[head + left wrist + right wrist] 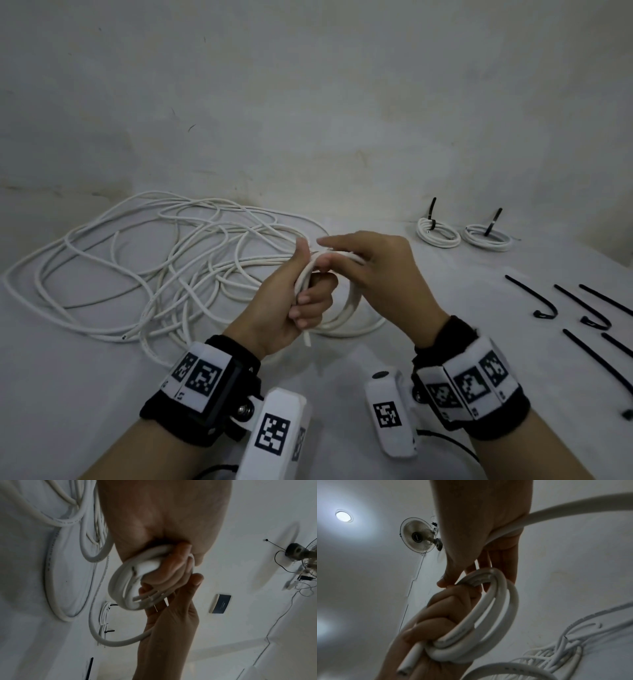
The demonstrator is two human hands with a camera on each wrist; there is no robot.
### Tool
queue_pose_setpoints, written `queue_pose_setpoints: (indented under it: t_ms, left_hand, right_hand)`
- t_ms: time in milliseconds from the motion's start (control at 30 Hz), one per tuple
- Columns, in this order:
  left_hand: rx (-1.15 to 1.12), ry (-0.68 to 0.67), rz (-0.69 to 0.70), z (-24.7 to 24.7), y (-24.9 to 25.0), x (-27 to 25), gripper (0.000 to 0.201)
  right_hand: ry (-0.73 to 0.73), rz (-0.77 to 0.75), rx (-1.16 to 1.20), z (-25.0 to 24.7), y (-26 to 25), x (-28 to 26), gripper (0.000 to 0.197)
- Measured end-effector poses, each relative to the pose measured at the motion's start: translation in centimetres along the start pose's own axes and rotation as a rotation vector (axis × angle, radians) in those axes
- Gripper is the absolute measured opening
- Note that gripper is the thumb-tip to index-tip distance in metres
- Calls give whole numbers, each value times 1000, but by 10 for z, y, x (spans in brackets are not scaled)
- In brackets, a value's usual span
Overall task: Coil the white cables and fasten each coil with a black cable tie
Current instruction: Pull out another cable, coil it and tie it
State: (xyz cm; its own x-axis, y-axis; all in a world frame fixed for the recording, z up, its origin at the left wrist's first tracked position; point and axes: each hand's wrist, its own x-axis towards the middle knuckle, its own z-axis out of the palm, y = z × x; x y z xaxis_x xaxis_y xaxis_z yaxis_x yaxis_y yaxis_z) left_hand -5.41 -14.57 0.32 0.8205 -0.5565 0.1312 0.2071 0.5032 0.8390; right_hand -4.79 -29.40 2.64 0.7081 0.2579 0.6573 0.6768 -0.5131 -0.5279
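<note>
My left hand [305,298] grips a small coil of white cable [354,301] above the table, fingers curled round its left side. The cable's cut end [307,339] sticks out below that fist. My right hand [363,263] is at the top of the coil, with thumb and fingers pinching the cable there. In the right wrist view a strand [573,507] runs across my right palm [479,520] to the coil [496,609]. The left wrist view shows the coil [120,582] bunched in my left fingers [171,563]. The loose cable pile [154,267] lies to the left.
Two finished coils [438,233] [488,236], each with a black tie, lie at the back right. Several loose black cable ties [534,294] lie along the right edge of the white table [102,359]. A wall rises behind.
</note>
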Motion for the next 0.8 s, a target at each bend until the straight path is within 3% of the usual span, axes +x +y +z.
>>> queue_pose_setpoints:
  t_ms: [67,267,533,667,800]
  left_hand:
    - [37,21,-8,3,0,-1,51]
    - [117,46,23,11,-2,-1,42]
    - [-173,22,146,-9,7,4,32]
    - [-176,-87,113,-20,9,4,31]
    - [-185,-147,75,-20,7,4,28]
  right_hand:
    - [-13,67,88,-1,0,1,31]
    - [38,160,157,-6,-2,-2,47]
    - [-175,306,519,-9,12,-13,11]
    - [-223,360,761,-4,10,-15,18]
    - [-206,355,934,2,10,-14,44]
